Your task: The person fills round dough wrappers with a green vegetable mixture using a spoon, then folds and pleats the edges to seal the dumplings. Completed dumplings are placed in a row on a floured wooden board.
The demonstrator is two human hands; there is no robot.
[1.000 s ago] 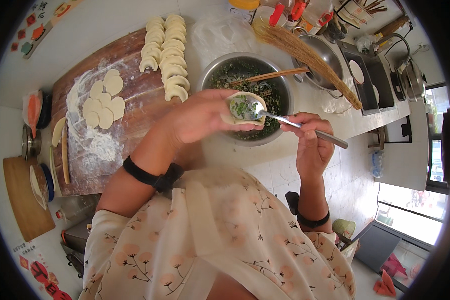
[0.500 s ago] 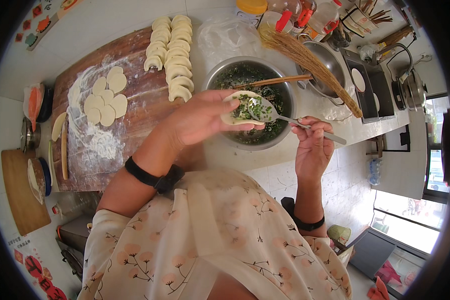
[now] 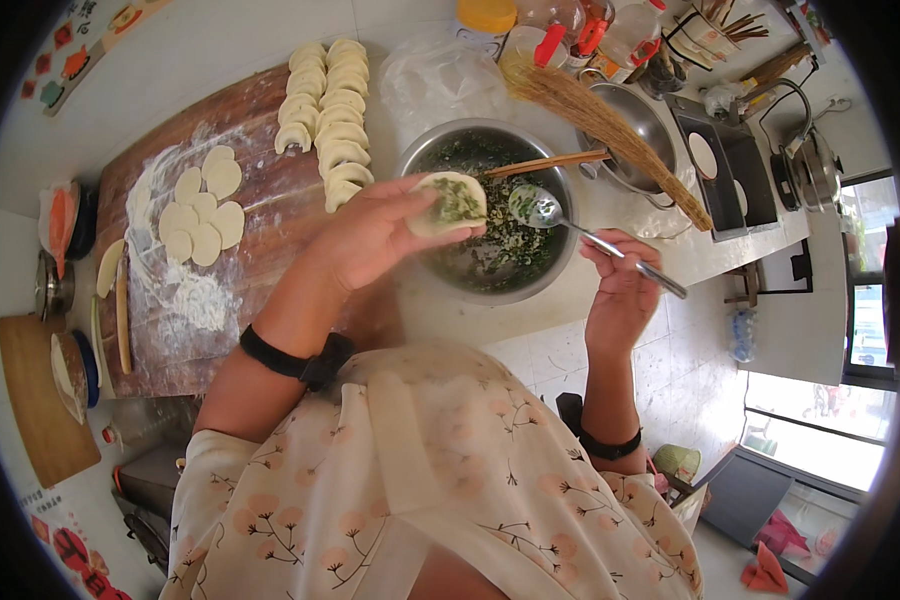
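On the fingers of my left hand (image 3: 380, 225) lies a round dumpling wrapper (image 3: 429, 221) with green chopped filling (image 3: 458, 200) on it; my thumb rests at its edge. My right hand (image 3: 622, 300) pinches the handle of a metal spoon (image 3: 536, 207), whose bowl hangs over the filling basin. That steel basin (image 3: 410, 160) holds more green filling, and a pair of chopsticks (image 3: 550, 162) leans across its rim. Left of it, two rows of folded dumplings (image 3: 342, 130) and a cluster of flat wrappers (image 3: 205, 207) lie on a floured wooden board (image 3: 260, 210).
Behind the basin are a crumpled plastic bag (image 3: 440, 75) and several bottles and jars (image 3: 570, 25). A straw brush (image 3: 610, 135) lies across a metal bowl (image 3: 635, 115) beside the dark sink (image 3: 755, 190). A rolling pin (image 3: 123, 310) rests at the board's left edge.
The spoon has come away from the wrapper and now hangs over the basin, leaving filling behind. My left hand has drawn slightly left with the wrapper. The whole view has shifted a little.
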